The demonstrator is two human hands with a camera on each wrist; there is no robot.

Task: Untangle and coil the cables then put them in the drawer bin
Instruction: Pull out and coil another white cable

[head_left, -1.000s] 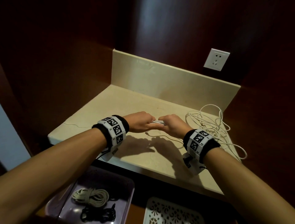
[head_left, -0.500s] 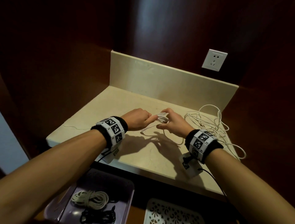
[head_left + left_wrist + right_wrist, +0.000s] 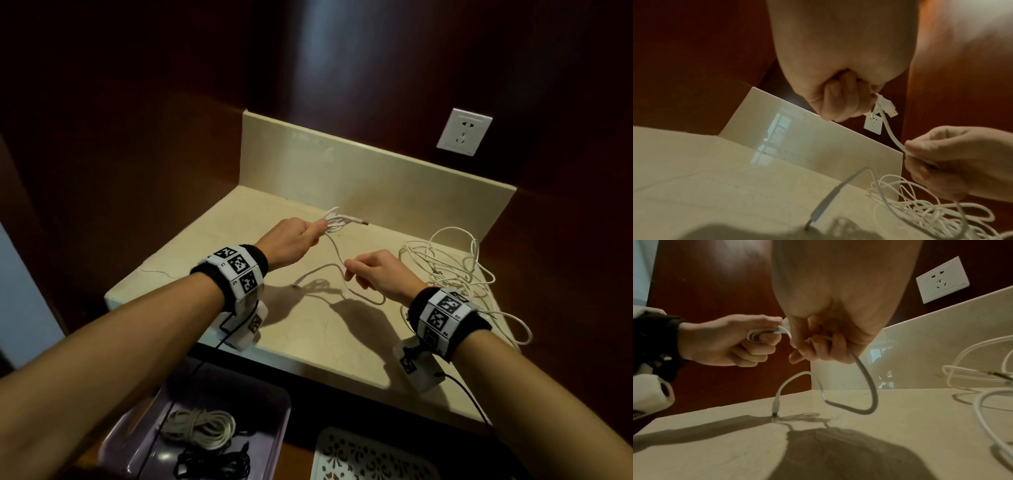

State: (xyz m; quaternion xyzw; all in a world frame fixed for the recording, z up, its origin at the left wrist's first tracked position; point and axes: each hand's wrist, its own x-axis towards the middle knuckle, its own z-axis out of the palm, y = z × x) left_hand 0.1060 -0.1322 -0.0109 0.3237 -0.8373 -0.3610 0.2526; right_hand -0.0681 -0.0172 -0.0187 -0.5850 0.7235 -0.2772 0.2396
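A short white USB cable hangs between my hands above the cream counter. My left hand grips small loops of it, with the USB plug sticking out past the fingers. My right hand pinches the same cable lower down. Its free end droops in a loop, and the small plug touches the counter. A tangled heap of thin white cable lies on the counter behind my right hand. The purple drawer bin sits below the counter's front edge.
In the bin lie a coiled beige cable and a coiled black cable. A white patterned tray stands to its right. A wall socket sits above the cream backsplash. Dark wood panels close in both sides.
My hands were together low over the counter. The left has risen and moved back with the loops, the right has drawn away to the right, and the cable now stretches between them.
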